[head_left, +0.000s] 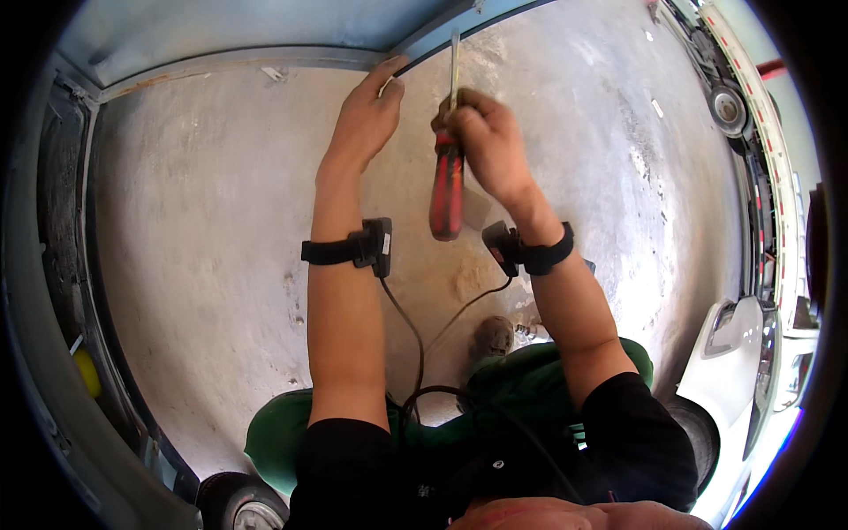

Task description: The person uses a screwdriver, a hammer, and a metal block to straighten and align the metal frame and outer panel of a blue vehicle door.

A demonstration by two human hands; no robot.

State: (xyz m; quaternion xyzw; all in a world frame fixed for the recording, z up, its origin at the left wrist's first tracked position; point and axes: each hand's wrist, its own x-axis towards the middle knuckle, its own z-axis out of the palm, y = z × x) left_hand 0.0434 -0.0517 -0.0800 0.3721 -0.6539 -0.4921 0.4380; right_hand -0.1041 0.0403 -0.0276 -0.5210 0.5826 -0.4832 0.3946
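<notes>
From my end of the head camera, I watched the right hand [490, 141] grasp a screwdriver [448, 194] where the handle met the shaft, its fist closed and its thumb across the front. The tool stood nearly upright in the picture, the handle pointing back toward the person and the blade overlapping the edge strip [428, 35] of a blue-grey metal panel [256, 22]. The left hand [369, 115] was raised to the lower edge of that panel, fingers bent, thumb lying beside them. The view was soft up there, so I could not tell whether that hand pinched the edge or only rested on it, nor whether the blade touched the strip.

I judged the step in hand to be bringing the screwdriver to bear on the strip; the next move called for a steady blade and a firm left hand on the panel.

The handle was rounded and ribbed, red with dark stripes, probably hard plastic; the shaft was slim, bare metal. The panel looked smooth and painted, with a folded, brownish, rust-like seam along one side. The concrete floor [212, 185] was blotchy and scuffed. Black straps of woven-looking cloth circled both wrists, each carrying a boxy module with a thin cable.
</notes>
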